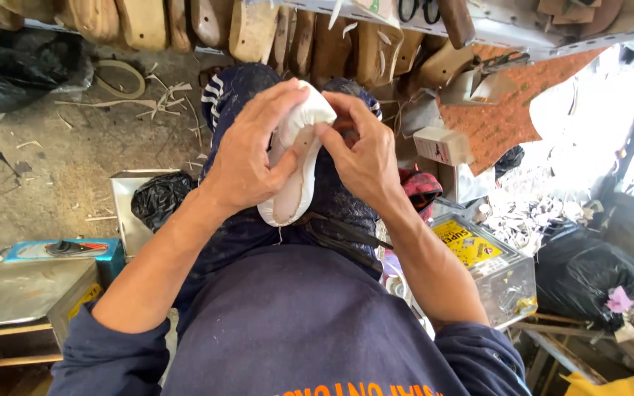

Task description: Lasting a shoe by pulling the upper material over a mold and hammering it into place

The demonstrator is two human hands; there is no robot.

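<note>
Cluttered workshop floor surrounds a small white fabric shoe upper (296, 158) resting on the person's knee, left hand (247, 158) and right hand (361, 154) both grasping it, apparently shaping its edge.

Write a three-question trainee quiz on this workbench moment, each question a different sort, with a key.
1. True or false: both hands grip the white shoe.
2. Which sits nearer the right hand: A) metal tin, B) blue box?
3. Fill in: the shoe rests over the person's ____.

Key
1. True; the left hand holds it as well.
2. A.
3. Lap, on the dark blue trousers.
</note>
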